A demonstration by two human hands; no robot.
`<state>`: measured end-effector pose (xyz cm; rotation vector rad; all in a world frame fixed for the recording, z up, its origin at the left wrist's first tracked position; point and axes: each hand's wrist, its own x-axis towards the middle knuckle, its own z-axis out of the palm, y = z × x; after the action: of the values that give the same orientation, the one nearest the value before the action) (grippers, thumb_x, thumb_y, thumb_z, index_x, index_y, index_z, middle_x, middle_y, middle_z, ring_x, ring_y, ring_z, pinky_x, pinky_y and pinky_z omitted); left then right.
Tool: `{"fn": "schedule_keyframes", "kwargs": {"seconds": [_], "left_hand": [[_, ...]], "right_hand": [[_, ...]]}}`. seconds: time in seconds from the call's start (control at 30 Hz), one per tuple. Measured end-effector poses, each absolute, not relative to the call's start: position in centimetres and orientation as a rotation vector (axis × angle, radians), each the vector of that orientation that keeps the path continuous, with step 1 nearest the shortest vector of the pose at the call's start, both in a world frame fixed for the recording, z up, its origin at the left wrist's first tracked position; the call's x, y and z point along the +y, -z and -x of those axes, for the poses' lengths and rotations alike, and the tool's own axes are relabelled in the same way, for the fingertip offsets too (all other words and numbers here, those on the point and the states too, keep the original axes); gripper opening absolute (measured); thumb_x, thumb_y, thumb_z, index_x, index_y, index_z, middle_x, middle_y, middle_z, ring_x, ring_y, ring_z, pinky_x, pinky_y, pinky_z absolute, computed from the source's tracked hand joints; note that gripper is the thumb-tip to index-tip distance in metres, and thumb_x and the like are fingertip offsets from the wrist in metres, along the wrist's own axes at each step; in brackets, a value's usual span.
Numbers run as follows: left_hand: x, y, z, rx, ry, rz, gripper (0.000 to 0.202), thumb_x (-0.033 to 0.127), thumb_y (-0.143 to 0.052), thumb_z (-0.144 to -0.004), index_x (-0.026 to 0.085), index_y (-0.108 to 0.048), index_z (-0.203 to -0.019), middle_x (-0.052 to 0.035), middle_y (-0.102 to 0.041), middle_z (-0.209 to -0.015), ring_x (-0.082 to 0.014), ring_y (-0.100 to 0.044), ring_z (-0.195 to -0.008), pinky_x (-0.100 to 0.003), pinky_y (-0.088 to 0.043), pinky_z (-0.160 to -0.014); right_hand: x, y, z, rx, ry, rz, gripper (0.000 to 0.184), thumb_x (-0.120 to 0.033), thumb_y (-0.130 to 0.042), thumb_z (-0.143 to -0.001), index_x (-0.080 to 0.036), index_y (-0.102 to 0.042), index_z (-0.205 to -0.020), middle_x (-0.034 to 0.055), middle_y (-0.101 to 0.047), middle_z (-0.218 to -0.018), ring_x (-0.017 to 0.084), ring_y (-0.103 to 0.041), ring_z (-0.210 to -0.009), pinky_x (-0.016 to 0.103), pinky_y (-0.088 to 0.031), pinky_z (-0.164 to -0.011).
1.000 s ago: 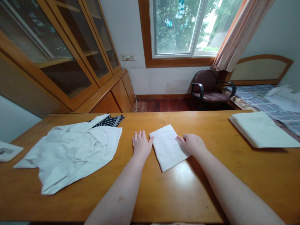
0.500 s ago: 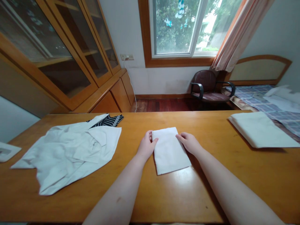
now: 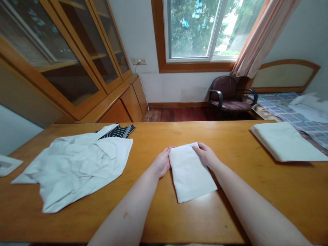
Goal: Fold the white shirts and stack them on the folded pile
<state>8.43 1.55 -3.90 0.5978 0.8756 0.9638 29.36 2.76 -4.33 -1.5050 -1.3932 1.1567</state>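
Note:
A small folded white cloth (image 3: 191, 173) lies on the wooden table (image 3: 164, 215) in front of me. My left hand (image 3: 162, 163) grips its far left corner, fingers curled round the edge. My right hand (image 3: 206, 155) pinches its far right corner. Both forearms reach in from the near edge, one on each side of the cloth.
A crumpled white shirt (image 3: 74, 165) covers a striped garment (image 3: 120, 131) at the table's left. A larger folded white cloth (image 3: 284, 141) lies at the right end. Beyond the table stand a glass-door cabinet (image 3: 64, 58), a dark armchair (image 3: 229, 95) and a bed (image 3: 297, 112).
The folded cloth has slid toward me and turned slightly. My hands went from resting beside it to gripping its far corners.

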Motion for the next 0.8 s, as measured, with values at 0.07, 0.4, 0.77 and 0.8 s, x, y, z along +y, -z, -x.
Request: {"fn": "schedule_keyframes", "kwargs": {"seconds": [0.07, 0.4, 0.77, 0.8], "left_hand": [[1.5, 3.9, -8.6, 0.926, -0.993, -0.552, 0.025, 0.035, -0.052, -0.086, 0.016, -0.056, -0.102, -0.0092, -0.067, -0.099, -0.0211, -0.064, -0.096, -0.039, -0.049, -0.089], [1.5, 4.3, -8.8, 1.001, -1.036, -0.528, 0.028, 0.018, -0.069, -0.070, 0.012, -0.062, -0.096, -0.0102, -0.069, -0.088, -0.0168, -0.065, -0.076, -0.031, -0.052, -0.075], [2.0, 3.8, -8.3, 0.956, -1.246, -0.554, 0.041, 0.022, -0.082, -0.055, 0.014, -0.065, -0.092, -0.0040, -0.069, -0.086, -0.0115, -0.063, -0.075, -0.024, -0.048, -0.075], [2.0, 3.8, -8.2, 0.957, -1.258, -0.568, 0.041, 0.024, -0.082, -0.055, 0.015, -0.065, -0.091, -0.0033, -0.069, -0.085, -0.0112, -0.063, -0.074, -0.024, -0.048, -0.074]], "right_hand": [[2.7, 4.1, -29.1, -1.385, -1.139, 1.535, 0.028, -0.045, -0.053, -0.071, -0.017, -0.057, -0.073, -0.0016, -0.057, -0.064, 0.014, -0.051, -0.062, 0.023, -0.039, -0.055], [2.3, 3.3, -28.6, -1.260, -1.214, 1.624, 0.029, -0.030, -0.053, -0.059, -0.016, -0.061, -0.084, -0.0031, -0.054, -0.060, 0.011, -0.046, -0.054, 0.022, -0.033, -0.049], [1.6, 2.2, -29.0, -0.949, -1.739, 1.109, 0.027, -0.039, -0.065, -0.068, -0.017, -0.064, -0.083, 0.0032, -0.068, -0.075, 0.018, -0.061, -0.069, 0.028, -0.046, -0.067], [1.6, 2.3, -29.0, -0.953, -1.761, 1.104, 0.029, -0.042, -0.065, -0.070, -0.016, -0.064, -0.083, 0.0044, -0.068, -0.075, 0.019, -0.062, -0.070, 0.029, -0.046, -0.068]]}}
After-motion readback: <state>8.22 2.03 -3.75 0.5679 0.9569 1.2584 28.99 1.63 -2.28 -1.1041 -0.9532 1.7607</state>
